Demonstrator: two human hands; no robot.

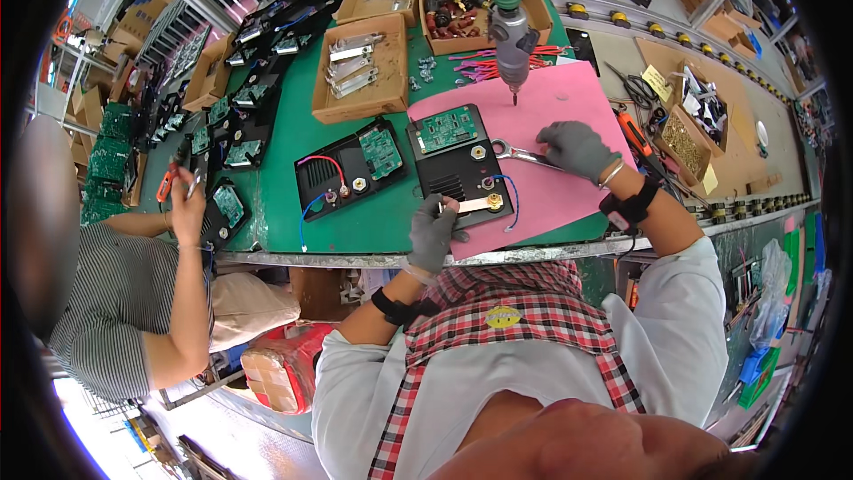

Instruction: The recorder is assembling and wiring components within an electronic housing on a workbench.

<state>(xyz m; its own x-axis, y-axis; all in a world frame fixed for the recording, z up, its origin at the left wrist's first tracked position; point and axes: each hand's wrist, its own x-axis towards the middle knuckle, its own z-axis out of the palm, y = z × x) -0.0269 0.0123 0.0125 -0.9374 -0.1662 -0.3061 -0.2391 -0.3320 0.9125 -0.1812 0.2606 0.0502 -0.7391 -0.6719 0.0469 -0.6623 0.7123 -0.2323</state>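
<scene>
In front of me a black plate (444, 176) carries a green circuit board (446, 130), nut-topped studs and a blue wire (511, 191). My left hand (431, 236), in a grey glove, pinches one end of a flat metal strip (475, 206) lying on the plate's near part. A nut sits at the strip's other end. My right hand (576, 149), also gloved, is closed around the handle of a wrench (524, 155). The wrench's ring head is beside the plate's right edge, near an upper stud. Left of it lies a similar black plate (329, 180) with red and blue wires.
A power screwdriver (512, 44) hangs above the pink sheet (555, 98). Cardboard boxes of metal strips (360, 67) and black and red parts (458, 9) stand behind. Pliers (633, 84) and small-part boxes (684, 147) lie right. A co-worker (133, 293) handles tools at left.
</scene>
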